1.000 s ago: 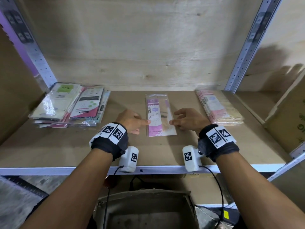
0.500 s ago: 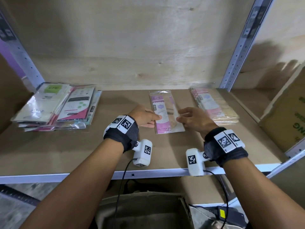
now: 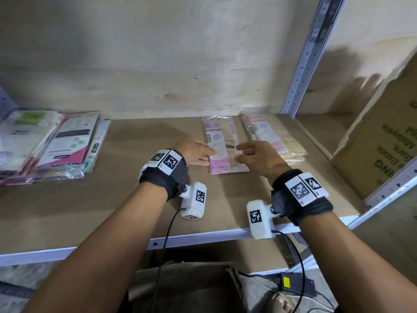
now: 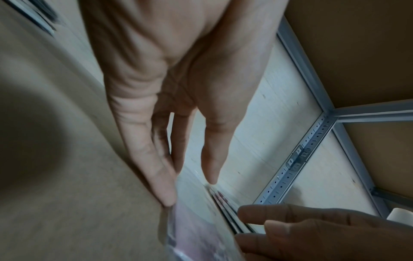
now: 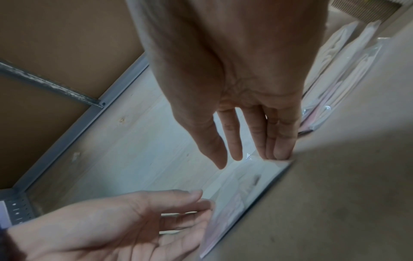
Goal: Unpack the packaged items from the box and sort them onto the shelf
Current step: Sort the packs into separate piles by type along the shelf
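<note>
A pink packet [image 3: 222,147] is squared on the shelf [image 3: 126,199] between flat, empty hands, left hand [image 3: 194,152] at 9 o'clock, right hand [image 3: 259,158] at 3; light, even nudges are advised

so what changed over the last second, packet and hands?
The pink packet slid right and back, now close beside the right stack. The left hand pushed along with it, fingers straight on its left edge; the right hand stays open at its right edge. Nothing gripped or released. Left stack unchanged.
</note>
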